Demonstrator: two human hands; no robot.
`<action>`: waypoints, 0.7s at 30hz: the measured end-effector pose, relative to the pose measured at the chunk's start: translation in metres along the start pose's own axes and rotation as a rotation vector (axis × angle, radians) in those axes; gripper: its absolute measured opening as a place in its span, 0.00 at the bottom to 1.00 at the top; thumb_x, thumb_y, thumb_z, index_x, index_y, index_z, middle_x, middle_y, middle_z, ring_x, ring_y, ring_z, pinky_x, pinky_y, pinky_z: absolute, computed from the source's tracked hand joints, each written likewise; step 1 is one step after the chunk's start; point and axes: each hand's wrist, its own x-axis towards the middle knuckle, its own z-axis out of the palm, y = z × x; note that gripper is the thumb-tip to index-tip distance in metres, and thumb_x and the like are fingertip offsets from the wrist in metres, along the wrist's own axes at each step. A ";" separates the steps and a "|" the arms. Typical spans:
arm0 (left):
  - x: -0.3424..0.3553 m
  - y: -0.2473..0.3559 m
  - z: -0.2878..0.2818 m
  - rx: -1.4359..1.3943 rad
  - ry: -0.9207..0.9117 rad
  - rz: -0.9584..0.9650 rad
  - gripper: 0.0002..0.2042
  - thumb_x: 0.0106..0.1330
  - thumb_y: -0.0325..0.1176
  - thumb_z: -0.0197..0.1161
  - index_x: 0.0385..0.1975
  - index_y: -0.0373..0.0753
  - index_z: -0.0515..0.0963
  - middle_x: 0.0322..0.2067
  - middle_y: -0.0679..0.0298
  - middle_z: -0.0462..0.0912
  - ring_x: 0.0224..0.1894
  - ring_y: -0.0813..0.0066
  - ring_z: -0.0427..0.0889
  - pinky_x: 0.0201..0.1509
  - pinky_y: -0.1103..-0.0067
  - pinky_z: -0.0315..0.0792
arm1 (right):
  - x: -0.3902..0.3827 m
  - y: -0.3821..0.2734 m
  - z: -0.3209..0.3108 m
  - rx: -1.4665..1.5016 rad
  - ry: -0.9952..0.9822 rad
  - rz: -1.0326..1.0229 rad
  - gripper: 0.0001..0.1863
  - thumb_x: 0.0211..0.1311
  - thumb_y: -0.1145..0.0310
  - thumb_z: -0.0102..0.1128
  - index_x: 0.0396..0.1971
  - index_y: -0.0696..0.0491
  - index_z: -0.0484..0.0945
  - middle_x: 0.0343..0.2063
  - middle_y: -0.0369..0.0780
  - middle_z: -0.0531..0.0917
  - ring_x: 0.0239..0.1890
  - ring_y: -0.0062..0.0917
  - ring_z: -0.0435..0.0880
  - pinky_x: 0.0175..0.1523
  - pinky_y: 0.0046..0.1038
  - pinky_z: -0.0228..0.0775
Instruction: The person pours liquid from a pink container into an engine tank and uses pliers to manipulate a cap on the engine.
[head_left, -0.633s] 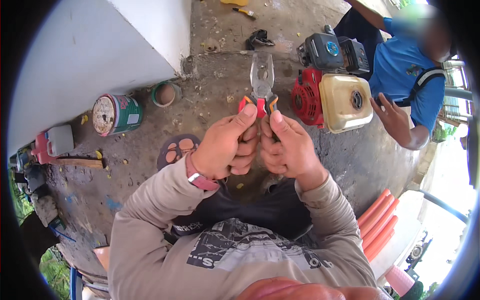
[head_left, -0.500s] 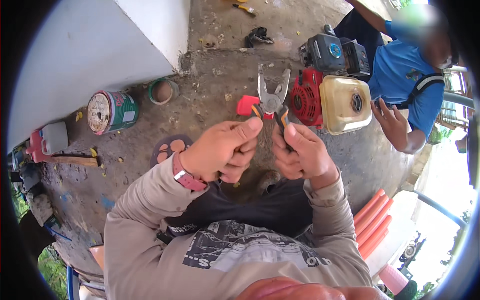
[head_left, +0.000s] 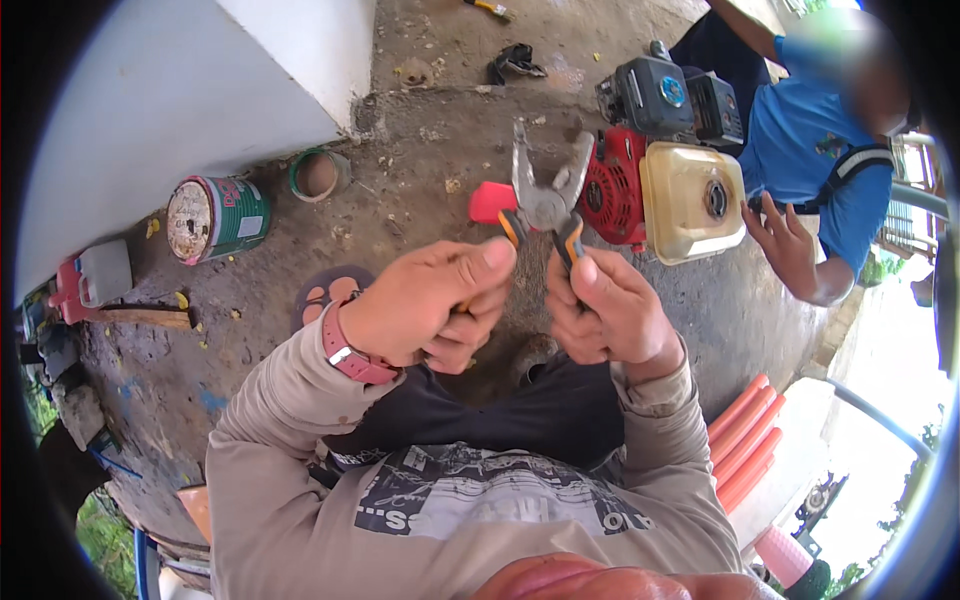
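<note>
Both of my hands grip one pair of pliers [head_left: 546, 209] by its black-and-orange handles, with the metal jaws spread wide and pointing away from me. My left hand [head_left: 430, 300] is closed round the left handle, thumb on top. Around the right handle my right hand [head_left: 612, 305] is closed the same way. Just beyond the left handle, a red object [head_left: 491, 202] lies on the ground, partly behind the pliers. To the right of the jaws stands a small engine [head_left: 614, 188] with a red cover and a dirty cream tank [head_left: 692, 203].
A person in a blue shirt [head_left: 805, 130] is beside the engine, one hand [head_left: 785, 238] near the tank. At left stand a green paint can [head_left: 238, 217] and a small round container [head_left: 321, 176]. Orange pipes [head_left: 745, 440] lie at right. A paintbrush [head_left: 487, 8] is at the far edge.
The pliers' jaws have spread slightly wider. My left hand has shifted a little to the left, while my right hand has barely moved.
</note>
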 end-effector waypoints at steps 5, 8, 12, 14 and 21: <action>0.024 -0.016 0.013 -0.140 0.132 0.208 0.25 0.70 0.60 0.47 0.21 0.46 0.62 0.11 0.74 0.54 0.10 0.83 0.49 0.13 0.83 0.44 | 0.017 0.020 0.024 0.206 0.192 -0.111 0.19 0.75 0.51 0.43 0.26 0.48 0.64 0.12 0.26 0.59 0.10 0.11 0.56 0.13 0.17 0.45; 0.028 -0.011 0.011 -0.153 0.133 0.190 0.25 0.71 0.60 0.48 0.21 0.45 0.62 0.11 0.73 0.54 0.10 0.83 0.49 0.13 0.83 0.44 | 0.020 0.014 0.014 0.157 0.181 -0.083 0.19 0.75 0.51 0.43 0.25 0.47 0.64 0.12 0.26 0.59 0.10 0.10 0.56 0.13 0.17 0.45; 0.008 -0.004 0.010 0.109 0.018 0.110 0.25 0.71 0.59 0.48 0.21 0.44 0.62 0.12 0.73 0.56 0.11 0.84 0.50 0.13 0.83 0.45 | -0.013 0.000 -0.001 -0.074 0.051 -0.087 0.19 0.74 0.51 0.45 0.28 0.50 0.67 0.14 0.24 0.60 0.12 0.06 0.55 0.15 0.15 0.44; 0.007 -0.006 0.011 0.159 0.070 0.199 0.26 0.71 0.59 0.48 0.21 0.43 0.62 0.13 0.72 0.57 0.12 0.85 0.52 0.14 0.83 0.46 | -0.012 0.004 0.008 -0.123 0.121 -0.151 0.19 0.74 0.52 0.46 0.30 0.52 0.69 0.14 0.25 0.62 0.13 0.07 0.57 0.16 0.16 0.47; 0.014 -0.017 0.009 0.612 0.166 0.689 0.29 0.66 0.62 0.54 0.26 0.36 0.72 0.15 0.76 0.63 0.17 0.88 0.58 0.19 0.84 0.50 | -0.008 0.025 0.006 -0.626 0.249 -0.505 0.21 0.71 0.53 0.52 0.38 0.59 0.73 0.14 0.34 0.68 0.16 0.18 0.64 0.23 0.24 0.57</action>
